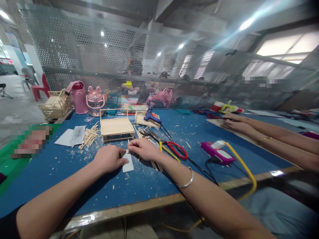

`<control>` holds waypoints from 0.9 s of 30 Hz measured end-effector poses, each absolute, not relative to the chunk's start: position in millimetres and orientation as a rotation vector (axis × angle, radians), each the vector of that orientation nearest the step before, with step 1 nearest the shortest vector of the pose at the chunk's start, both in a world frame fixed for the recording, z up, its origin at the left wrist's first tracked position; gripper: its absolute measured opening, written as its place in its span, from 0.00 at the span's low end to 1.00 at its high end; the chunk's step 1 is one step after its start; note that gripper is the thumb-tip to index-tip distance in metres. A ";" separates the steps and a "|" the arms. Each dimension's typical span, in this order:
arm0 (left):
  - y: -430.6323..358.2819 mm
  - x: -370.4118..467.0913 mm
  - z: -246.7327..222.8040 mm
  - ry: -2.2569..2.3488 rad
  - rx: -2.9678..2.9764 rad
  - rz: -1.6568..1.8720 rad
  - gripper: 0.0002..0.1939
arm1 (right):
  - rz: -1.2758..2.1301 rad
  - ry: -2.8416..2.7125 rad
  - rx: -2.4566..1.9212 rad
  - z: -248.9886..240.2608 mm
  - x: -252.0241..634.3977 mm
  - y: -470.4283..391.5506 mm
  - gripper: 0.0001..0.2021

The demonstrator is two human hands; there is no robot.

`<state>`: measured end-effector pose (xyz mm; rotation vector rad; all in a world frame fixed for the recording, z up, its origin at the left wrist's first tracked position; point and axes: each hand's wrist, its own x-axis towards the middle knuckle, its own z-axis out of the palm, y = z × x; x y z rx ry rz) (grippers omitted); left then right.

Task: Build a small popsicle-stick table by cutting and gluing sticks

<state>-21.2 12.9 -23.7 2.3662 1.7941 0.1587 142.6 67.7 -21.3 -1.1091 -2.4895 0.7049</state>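
My left hand (109, 158) rests on the blue table, its thumb on a small white card (128, 163). Close beside it, my right hand (143, 148) pinches a thin wooden stick (128, 142) near the card's upper end. Just beyond both hands stands a small wooden frame with a slatted panel (117, 126). Loose sticks lie in a pile (89, 135) to its left, and more lie partly under my right hand. Red-handled scissors (177, 150) are right of my right hand. Behind them lies a blue glue gun (151, 116).
A purple device (217, 153) with a yellow cable sits right. Pink bottles (79, 98) and a stacked wooden piece (56, 105) stand at the back left, before a perforated metal screen (99, 63). Another person's hands (233, 122) work at the right. The table's front edge (149, 201) is near.
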 end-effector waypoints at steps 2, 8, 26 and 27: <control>9.4 -21.2 -23.1 1.860 2.333 0.247 0.20 | 0.805 -2.385 -1.107 -22.9 143.9 66.7 0.10; 2.0 -16.7 -17.3 1.889 2.328 0.471 0.17 | 0.928 -2.288 -1.080 -25.9 141.2 62.6 0.10; 5.8 -23.9 -23.5 1.824 2.390 0.237 0.23 | 0.145 -2.716 -0.825 -25.7 148.0 65.9 0.06; 6.2 -23.7 -24.3 1.818 2.400 0.188 0.21 | 0.134 -2.738 -0.832 -27.4 146.7 66.5 0.06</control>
